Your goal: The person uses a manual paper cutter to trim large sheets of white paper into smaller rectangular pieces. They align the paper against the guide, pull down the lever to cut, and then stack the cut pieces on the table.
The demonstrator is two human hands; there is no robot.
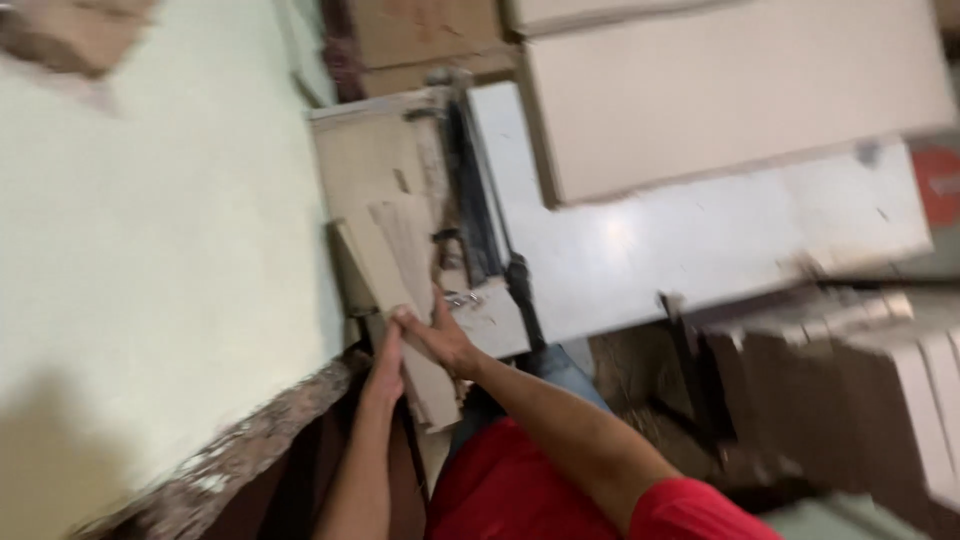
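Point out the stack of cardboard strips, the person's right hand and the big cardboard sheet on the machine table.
stack of cardboard strips point(392, 262), head view, on the top strip's flat face.
right hand point(442, 338), head view, on the back of the hand.
big cardboard sheet point(730, 90), head view, on its bare middle.
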